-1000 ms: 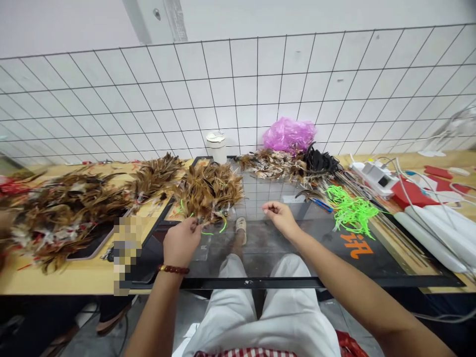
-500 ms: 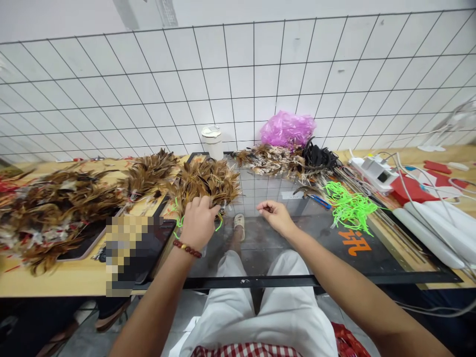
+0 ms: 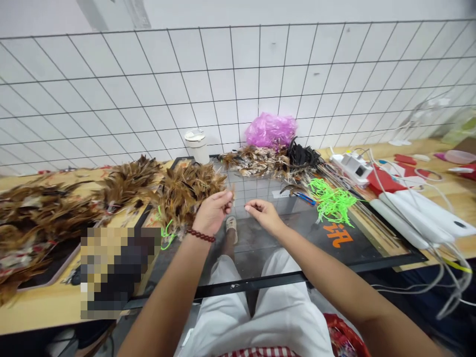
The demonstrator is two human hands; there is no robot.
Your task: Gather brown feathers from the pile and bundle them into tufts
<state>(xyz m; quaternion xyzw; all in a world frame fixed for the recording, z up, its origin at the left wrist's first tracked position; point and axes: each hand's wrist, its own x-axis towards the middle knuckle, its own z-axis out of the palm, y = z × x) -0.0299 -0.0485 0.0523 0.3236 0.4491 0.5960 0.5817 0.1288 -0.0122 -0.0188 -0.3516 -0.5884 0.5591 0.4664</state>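
Observation:
My left hand [image 3: 214,210], with a beaded bracelet at the wrist, is closed in a pinch just right of a pile of brown feathers [image 3: 188,191]. A slim, pale brown feather [image 3: 233,190] sticks up from its thumb and fingertips. My right hand [image 3: 262,214] is held a short way to the right, over the glass-like dark panel [image 3: 245,265], with thumb and forefinger pressed together. Something tiny and dark may be at its fingertips, too small to name. Bright green cords [image 3: 166,235] show beside the feather pile.
Further right lie a heap of green cords [image 3: 332,201], a blue cutter [image 3: 305,199] and a white power strip [image 3: 353,168]. At the back stand a white cup [image 3: 198,146] and a pink plastic bag [image 3: 271,130] behind mixed feathers [image 3: 256,161]. More feathers [image 3: 40,208] cover the left.
My left hand has come away from the feather pile and moved right with a small feather in its pinch. The two hands are now closer together. The view has shifted somewhat to the right.

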